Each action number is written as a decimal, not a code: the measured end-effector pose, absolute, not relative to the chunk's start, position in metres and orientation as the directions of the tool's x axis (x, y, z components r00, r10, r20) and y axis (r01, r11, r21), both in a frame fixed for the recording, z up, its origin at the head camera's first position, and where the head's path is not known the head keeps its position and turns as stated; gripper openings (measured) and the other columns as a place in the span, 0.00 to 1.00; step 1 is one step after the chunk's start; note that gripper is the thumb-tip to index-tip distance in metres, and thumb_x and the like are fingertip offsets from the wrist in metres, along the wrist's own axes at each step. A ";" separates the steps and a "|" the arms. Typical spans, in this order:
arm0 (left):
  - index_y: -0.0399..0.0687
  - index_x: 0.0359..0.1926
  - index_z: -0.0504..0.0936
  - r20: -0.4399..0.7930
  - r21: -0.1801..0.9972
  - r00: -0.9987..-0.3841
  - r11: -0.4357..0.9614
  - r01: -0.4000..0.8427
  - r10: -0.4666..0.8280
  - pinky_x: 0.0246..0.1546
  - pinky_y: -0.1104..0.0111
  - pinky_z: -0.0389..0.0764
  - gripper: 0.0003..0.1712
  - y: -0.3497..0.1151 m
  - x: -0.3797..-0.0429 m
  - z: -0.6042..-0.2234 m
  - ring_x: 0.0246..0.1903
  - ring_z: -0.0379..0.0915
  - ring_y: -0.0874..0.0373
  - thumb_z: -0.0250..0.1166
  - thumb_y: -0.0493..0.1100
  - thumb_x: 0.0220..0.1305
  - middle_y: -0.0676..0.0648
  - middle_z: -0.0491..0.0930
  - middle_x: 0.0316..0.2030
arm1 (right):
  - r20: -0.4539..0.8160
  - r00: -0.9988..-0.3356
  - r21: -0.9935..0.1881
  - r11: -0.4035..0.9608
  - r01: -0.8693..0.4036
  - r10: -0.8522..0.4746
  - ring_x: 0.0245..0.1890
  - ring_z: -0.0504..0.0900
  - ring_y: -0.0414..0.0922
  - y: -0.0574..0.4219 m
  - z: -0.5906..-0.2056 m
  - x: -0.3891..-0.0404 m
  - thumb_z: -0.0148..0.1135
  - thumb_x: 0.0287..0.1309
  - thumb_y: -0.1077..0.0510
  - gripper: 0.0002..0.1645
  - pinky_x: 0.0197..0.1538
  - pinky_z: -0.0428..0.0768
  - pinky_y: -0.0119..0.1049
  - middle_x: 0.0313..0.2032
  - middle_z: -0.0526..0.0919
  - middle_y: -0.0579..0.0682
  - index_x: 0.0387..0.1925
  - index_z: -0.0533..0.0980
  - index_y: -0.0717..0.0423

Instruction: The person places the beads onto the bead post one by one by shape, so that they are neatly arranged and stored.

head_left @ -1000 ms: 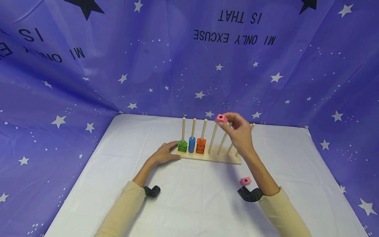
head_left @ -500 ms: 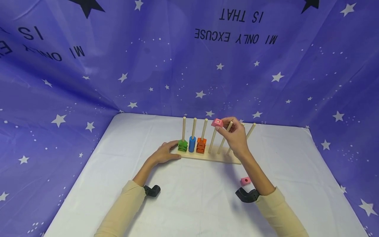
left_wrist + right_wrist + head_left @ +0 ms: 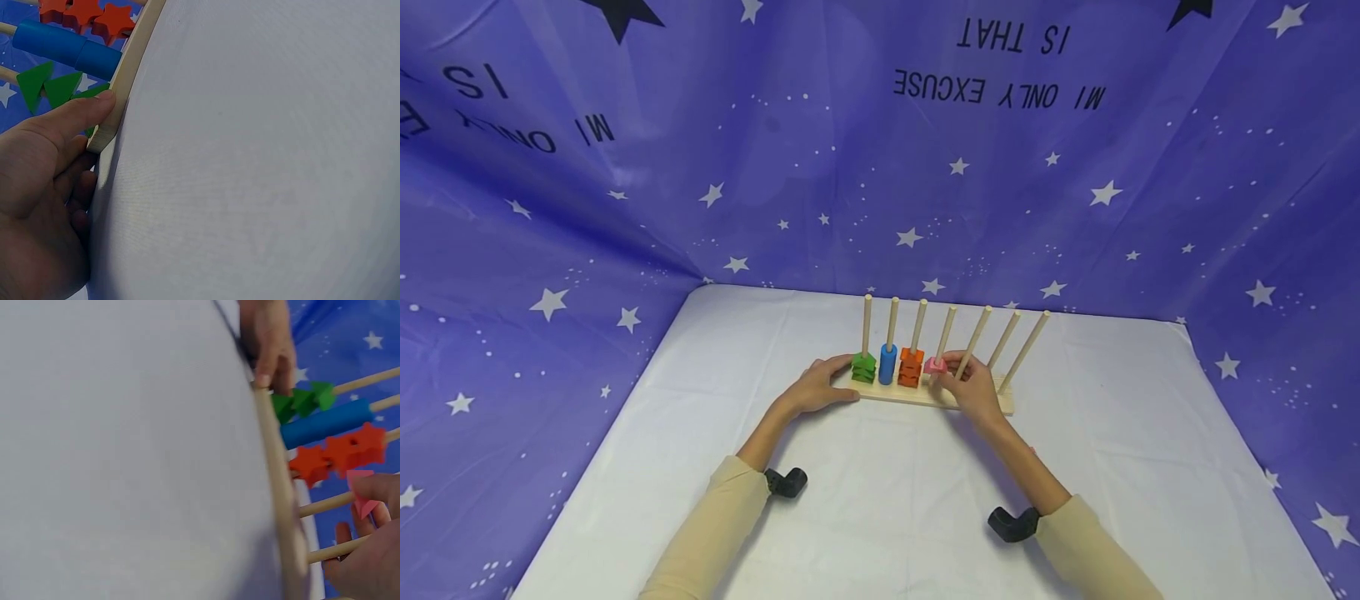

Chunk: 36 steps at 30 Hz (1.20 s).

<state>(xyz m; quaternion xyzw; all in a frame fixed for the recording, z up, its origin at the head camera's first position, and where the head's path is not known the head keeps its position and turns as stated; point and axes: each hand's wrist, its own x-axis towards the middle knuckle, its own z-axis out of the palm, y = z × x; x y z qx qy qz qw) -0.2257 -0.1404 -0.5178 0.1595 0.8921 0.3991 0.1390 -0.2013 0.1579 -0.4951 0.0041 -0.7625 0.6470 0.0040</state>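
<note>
A wooden peg board [image 3: 910,397] with a row of several upright pegs stands on the white table. My left hand [image 3: 811,390] grips its left end, thumb on the front edge, as the left wrist view shows. My right hand [image 3: 976,392] pinches a pink block [image 3: 936,366], which is threaded on the fourth peg from the left, partway down. In the right wrist view a bare length of that peg [image 3: 326,505] shows between the block and the board. Green triangular blocks [image 3: 863,370], blue cylinders [image 3: 887,365] and orange star-shaped blocks [image 3: 911,369] fill the first three pegs.
Three bare pegs [image 3: 1024,353] rise at the right, one passing close by the right hand's fingers. A second pink block [image 3: 1032,451] lies on the table, mostly hidden by the right forearm. Purple star-printed cloth [image 3: 820,167] hangs behind the table [image 3: 865,517].
My right hand has brought the pink block left over the fourth peg, then down along it. The right forearm now covers most of the other pink block. My left hand stays put.
</note>
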 end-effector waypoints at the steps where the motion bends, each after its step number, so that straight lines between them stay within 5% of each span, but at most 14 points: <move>1: 0.48 0.73 0.66 -0.120 0.757 -0.910 0.630 0.174 0.396 0.61 0.46 0.64 0.43 -0.140 -0.225 -0.518 0.58 0.63 0.45 0.72 0.50 0.60 0.41 0.68 0.69 | -0.003 -1.000 -0.986 0.168 0.004 0.002 0.43 0.79 0.47 0.158 -0.500 -0.201 0.67 0.57 0.70 0.16 0.44 0.77 0.29 0.43 0.83 0.59 0.48 0.78 0.66; 8: 0.48 0.73 0.67 -0.112 0.756 -0.913 0.630 0.178 0.392 0.61 0.46 0.64 0.43 -0.141 -0.226 -0.518 0.57 0.63 0.46 0.72 0.51 0.60 0.41 0.69 0.68 | -0.058 -0.998 -0.962 0.264 0.066 0.039 0.41 0.79 0.49 0.155 -0.506 -0.197 0.70 0.55 0.66 0.15 0.45 0.75 0.36 0.41 0.84 0.58 0.46 0.80 0.62; 14: 0.49 0.73 0.67 -0.113 0.755 -0.913 0.631 0.178 0.393 0.61 0.47 0.64 0.43 -0.141 -0.226 -0.519 0.57 0.63 0.46 0.73 0.51 0.59 0.41 0.69 0.68 | -0.066 -0.997 -0.960 0.269 0.074 0.038 0.45 0.81 0.51 0.155 -0.506 -0.199 0.69 0.55 0.69 0.15 0.45 0.77 0.32 0.43 0.85 0.59 0.46 0.80 0.64; 24: 0.49 0.73 0.67 -0.108 0.752 -0.912 0.632 0.186 0.397 0.61 0.45 0.63 0.43 -0.140 -0.226 -0.520 0.58 0.63 0.45 0.73 0.51 0.59 0.41 0.68 0.69 | -0.040 -0.985 -0.950 0.311 -0.015 -0.167 0.63 0.71 0.63 0.191 -0.488 -0.178 0.65 0.61 0.68 0.31 0.66 0.68 0.48 0.61 0.73 0.71 0.64 0.67 0.76; 30: 0.49 0.74 0.66 -0.119 0.745 -0.910 0.641 0.183 0.398 0.62 0.46 0.63 0.43 -0.140 -0.227 -0.520 0.58 0.63 0.45 0.72 0.51 0.60 0.42 0.68 0.69 | 0.037 -0.973 -0.812 0.560 -0.162 -0.226 0.56 0.79 0.60 0.240 -0.477 -0.141 0.69 0.61 0.61 0.22 0.58 0.75 0.53 0.53 0.83 0.60 0.56 0.78 0.66; 36: 0.49 0.73 0.67 -0.110 0.743 -0.912 0.642 0.189 0.396 0.61 0.47 0.64 0.43 -0.141 -0.227 -0.521 0.57 0.64 0.46 0.72 0.52 0.60 0.42 0.69 0.68 | 0.005 -0.977 -0.720 0.677 -0.151 -0.212 0.56 0.77 0.65 0.280 -0.477 -0.110 0.74 0.56 0.55 0.25 0.56 0.75 0.58 0.55 0.81 0.59 0.55 0.80 0.58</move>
